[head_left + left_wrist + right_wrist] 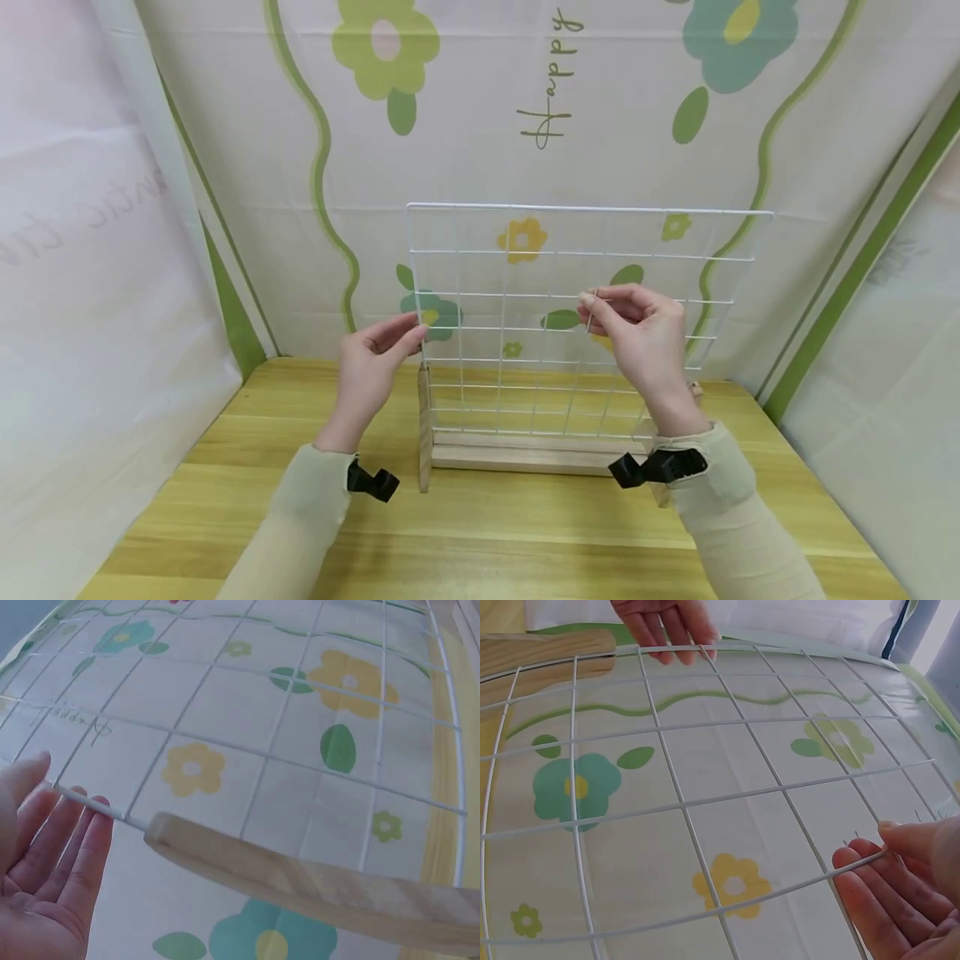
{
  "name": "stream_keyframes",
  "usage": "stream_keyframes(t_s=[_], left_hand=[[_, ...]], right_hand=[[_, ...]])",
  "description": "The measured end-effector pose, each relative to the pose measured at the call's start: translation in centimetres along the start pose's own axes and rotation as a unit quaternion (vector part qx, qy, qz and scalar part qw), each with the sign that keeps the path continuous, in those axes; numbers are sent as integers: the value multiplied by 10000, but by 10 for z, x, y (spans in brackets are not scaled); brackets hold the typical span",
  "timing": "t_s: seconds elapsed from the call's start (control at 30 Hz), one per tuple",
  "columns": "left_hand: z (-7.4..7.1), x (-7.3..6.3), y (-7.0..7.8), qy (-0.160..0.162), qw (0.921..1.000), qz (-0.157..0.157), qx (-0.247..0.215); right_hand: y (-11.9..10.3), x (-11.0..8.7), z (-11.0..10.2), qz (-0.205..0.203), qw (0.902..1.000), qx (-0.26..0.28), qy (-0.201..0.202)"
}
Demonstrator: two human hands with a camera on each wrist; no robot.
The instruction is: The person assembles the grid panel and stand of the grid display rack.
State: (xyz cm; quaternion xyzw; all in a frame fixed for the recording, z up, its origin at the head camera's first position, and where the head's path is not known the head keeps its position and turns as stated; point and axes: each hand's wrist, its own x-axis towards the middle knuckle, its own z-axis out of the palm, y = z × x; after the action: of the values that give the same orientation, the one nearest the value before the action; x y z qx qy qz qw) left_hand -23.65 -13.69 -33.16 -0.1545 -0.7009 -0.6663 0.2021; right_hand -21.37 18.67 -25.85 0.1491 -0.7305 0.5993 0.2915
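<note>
A white wire grid panel (480,293) stands upright in a wooden stand, whose left upright (424,429) and base bar (525,458) show in the head view. My left hand (372,360) pinches the panel's left edge wire between thumb and fingers, just above the upright. In the left wrist view, the fingers (88,859) lie behind that wire, near the rounded end of the wooden upright (300,881). Right of the panel's middle, my right hand (641,333) pinches a wire between thumb and fingertips. That hold on a wire also shows for the right hand (904,889) in the right wrist view.
Under the stand is a yellow wood-grain table (480,533). Behind the panel hangs a white cloth (465,158) printed with flowers and leaves. More white cloth walls (97,275) enclose the left and right sides. Each wrist wears a black camera mount (372,481).
</note>
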Motion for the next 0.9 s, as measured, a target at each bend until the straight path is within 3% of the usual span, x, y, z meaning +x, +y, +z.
stream_keyframes(t_s=[0.2,0.47,0.7,0.9], left_hand=[[7,3,-1,135,9996,245,-11],[13,1,1,297,9990,306,129],[18,-7,27,321,9984,419,206],[18,-6,26,359,9980,481,199]], right_hand=[[7,-2,-1,-52,10000,55,-23],[10,-9,-8,190,9997,108,-65],[12,-20,-34,51,9992,341,212],[9,-28,-63,201,9989,229,363]])
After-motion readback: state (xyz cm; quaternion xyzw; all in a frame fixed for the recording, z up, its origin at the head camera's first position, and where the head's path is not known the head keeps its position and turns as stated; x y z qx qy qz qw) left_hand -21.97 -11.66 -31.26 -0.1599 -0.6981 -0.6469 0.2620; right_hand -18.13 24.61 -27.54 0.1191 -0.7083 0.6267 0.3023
